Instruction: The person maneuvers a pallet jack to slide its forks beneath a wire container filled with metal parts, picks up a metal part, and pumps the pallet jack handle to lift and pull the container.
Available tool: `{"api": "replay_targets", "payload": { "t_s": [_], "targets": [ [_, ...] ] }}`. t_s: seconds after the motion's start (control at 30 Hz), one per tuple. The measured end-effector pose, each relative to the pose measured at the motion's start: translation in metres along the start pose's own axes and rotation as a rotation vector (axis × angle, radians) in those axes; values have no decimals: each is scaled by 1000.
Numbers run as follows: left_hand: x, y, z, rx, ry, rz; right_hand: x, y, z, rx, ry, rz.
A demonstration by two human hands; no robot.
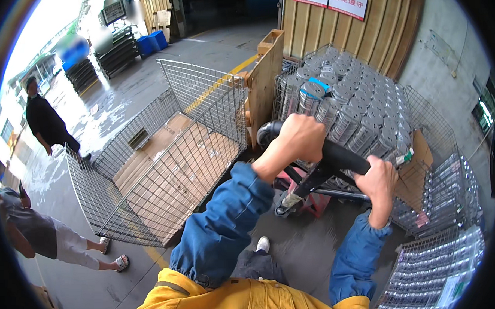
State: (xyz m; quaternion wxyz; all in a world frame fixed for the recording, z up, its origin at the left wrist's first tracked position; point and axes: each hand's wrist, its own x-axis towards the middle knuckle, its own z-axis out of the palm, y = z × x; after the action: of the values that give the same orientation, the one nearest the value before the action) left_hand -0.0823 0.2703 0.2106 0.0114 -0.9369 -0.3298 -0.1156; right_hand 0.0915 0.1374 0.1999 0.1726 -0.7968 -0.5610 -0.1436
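My left hand (304, 137) is closed round the left end of a pallet jack's thick black handle (337, 156). At the other end of that handle, the fingers of my right hand (378, 183) are wrapped round the grip. Below the handle, the jack's dark frame (306, 186) and red lower parts (315, 205) show near the floor, partly hidden by my arms. Straight beyond the jack stands a wire mesh cage packed with silvery metal cylinders (364, 98), a few with blue tape; what the cage rests on is hidden.
At the left stands an open wire cage (165, 168) lined with cardboard (170, 184). A wooden panel (263, 81) separates the cages. More caged metal parts (439, 270) crowd the right side. Two people (47, 115) are at the left, one close to the open cage.
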Motion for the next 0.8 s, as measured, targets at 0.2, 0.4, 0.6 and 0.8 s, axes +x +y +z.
{"api": "replay_targets", "payload": {
  "t_s": [0.2, 0.4, 0.6, 0.8],
  "targets": [
    [-160, 35, 22, -74, 126, 43, -159, -31, 1, -37, 228, -137],
    [-347, 85, 63, -70, 125, 2, -337, -80, 0, 136, 303, -251],
    [-362, 88, 99, -88, 107, -31, -357, -77, 0, 14, 214, -267],
    [-358, 92, 100, -67, 143, -28, -353, -75, 0, 10, 336, -355]
  ]
}}
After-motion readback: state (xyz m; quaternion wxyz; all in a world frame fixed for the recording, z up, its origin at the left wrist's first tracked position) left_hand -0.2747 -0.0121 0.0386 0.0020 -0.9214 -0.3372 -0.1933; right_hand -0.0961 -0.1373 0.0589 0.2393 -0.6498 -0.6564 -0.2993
